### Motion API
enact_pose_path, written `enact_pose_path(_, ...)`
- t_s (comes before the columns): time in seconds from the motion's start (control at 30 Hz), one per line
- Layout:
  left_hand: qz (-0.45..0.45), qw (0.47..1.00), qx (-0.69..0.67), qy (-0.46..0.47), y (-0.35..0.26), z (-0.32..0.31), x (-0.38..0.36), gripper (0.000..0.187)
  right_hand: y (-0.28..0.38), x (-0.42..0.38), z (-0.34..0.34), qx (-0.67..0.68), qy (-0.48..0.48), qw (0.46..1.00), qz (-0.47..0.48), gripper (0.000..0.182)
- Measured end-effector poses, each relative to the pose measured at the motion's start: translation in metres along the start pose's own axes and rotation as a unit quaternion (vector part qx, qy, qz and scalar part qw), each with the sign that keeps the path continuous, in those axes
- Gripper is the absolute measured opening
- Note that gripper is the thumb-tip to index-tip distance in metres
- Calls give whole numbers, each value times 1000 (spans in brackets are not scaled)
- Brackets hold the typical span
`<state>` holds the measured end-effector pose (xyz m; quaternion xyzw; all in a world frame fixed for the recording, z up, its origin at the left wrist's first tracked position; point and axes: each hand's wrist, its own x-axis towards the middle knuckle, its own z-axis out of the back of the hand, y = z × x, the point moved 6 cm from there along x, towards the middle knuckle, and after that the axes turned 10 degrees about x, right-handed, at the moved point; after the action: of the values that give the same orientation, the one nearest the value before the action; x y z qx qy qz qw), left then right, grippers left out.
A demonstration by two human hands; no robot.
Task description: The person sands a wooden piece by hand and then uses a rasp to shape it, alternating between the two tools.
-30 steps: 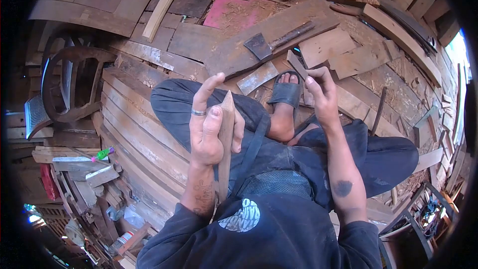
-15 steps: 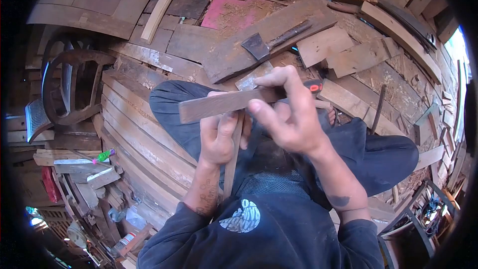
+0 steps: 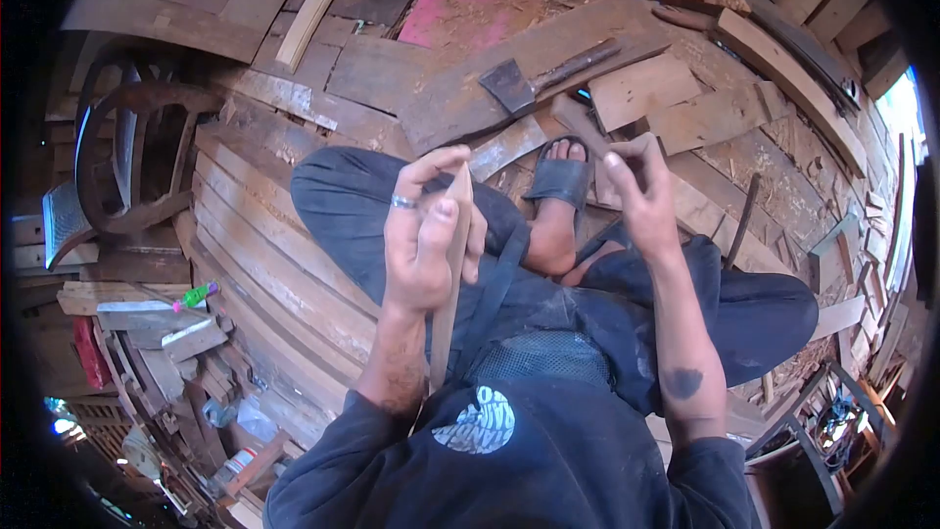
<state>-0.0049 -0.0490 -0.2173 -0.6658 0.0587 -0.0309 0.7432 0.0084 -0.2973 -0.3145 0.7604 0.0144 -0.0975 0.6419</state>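
My left hand [image 3: 423, 240] is wrapped round a narrow wooden strip [image 3: 448, 309], which stands roughly lengthwise toward my shirt with its pointed end at my fingertips. Off to the right, my right hand [image 3: 641, 196] pinches the near end of a flat brown piece [image 3: 580, 125] that points away toward the boards. The two held pieces are apart. Between my hands, farther down, a sandalled foot [image 3: 560, 181] rests beside a pale flat board [image 3: 509, 149].
A hatchet [image 3: 529, 83] lies on a wide plank [image 3: 441, 118] ahead. Loose boards [image 3: 641, 93] and shavings surround it. Long slats [image 3: 264, 255] run along the left, near a curved wooden frame [image 3: 147, 230] and a green-and-pink object [image 3: 196, 296].
My right hand has moved right and away from my left hand, taking the flat brown piece with it. My left hand has risen slightly with the strip, and the foot has come into view.
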Motion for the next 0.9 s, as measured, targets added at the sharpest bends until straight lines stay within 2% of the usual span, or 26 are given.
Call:
enact_pose_path(0.1, -2, 1000, -8, 21, -5, -11, -1, 46, 42, -2, -29, -41, 71, 994, 74, 20)
enact_pose_path(0.13, -3, 999, -8, 34, -5, -11, -2, 47, 48, -3, -35, -9, 82, 995, 61, 20)
enact_pose_path(0.23, -28, 997, -19, 63, -7, -8, -2, 47, 49, -7, -42, 65, 75, 993, 60, 22)
enact_pose_path(0.37, 31, 997, -60, 37, -13, -15, -9, 42, 51, -15, -39, 59, 69, 992, 83, 24)
enact_pose_path(0.43, 19, 996, -75, 39, -10, -16, -11, 40, 62, -20, -41, 72, 69, 990, 96, 25)
enact_pose_path(0.57, 39, 996, -80, 19, -2, -15, -15, 36, 92, -29, -62, -16, 95, 974, 207, 26)
enact_pose_path(0.73, 1, 996, -78, 40, -3, -14, -17, 26, 96, -31, -90, -32, 126, 960, 248, 23)
enact_pose_path(0.83, -1, 996, -82, 22, -2, -12, -18, 25, 79, -28, -87, 32, 124, 957, 260, 22)
enact_pose_path(0.87, 2, 995, -104, 6, 0, -10, -17, 25, 61, -20, -78, 43, 116, 975, 185, 22)
enact_pose_path(0.9, 1, 992, -128, -7, -1, -9, -13, 26, 40, -9, -57, -19, 88, 984, 156, 23)
